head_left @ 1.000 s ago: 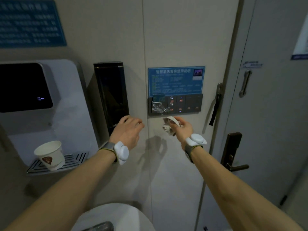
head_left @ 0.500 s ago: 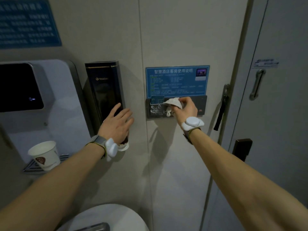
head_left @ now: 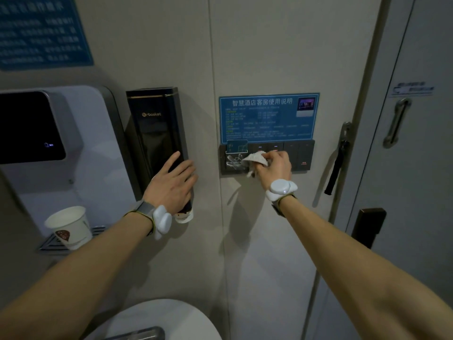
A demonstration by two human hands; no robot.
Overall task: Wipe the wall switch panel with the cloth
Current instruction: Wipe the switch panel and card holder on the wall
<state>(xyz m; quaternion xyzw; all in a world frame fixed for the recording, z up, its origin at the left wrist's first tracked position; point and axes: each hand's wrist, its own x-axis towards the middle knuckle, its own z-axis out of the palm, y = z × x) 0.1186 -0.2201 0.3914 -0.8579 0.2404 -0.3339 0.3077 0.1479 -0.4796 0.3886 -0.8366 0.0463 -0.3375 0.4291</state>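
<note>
A dark wall switch panel (head_left: 300, 157) runs across the beige wall under a blue instruction sign (head_left: 268, 117). My right hand (head_left: 275, 168) presses a small white cloth (head_left: 255, 159) against the panel's left-middle part, fingers pinched on the cloth. The cloth and hand hide the middle switches. A key card slot with a card (head_left: 236, 148) sits at the panel's left end. My left hand (head_left: 172, 186) lies flat, fingers spread, on the lower part of a black cup dispenser (head_left: 157, 133), holding nothing.
A paper cup (head_left: 69, 227) stands on the drip tray of a water dispenser (head_left: 49, 133) at the left. A door (head_left: 414, 168) with a metal handle (head_left: 397, 123) and dark lock lever (head_left: 367, 227) is at the right. A round white surface (head_left: 157, 320) lies below.
My right hand rose with the cloth from below the panel onto its face. My left hand moved up and settled flat on the black cup dispenser. The view came closer to the wall.
</note>
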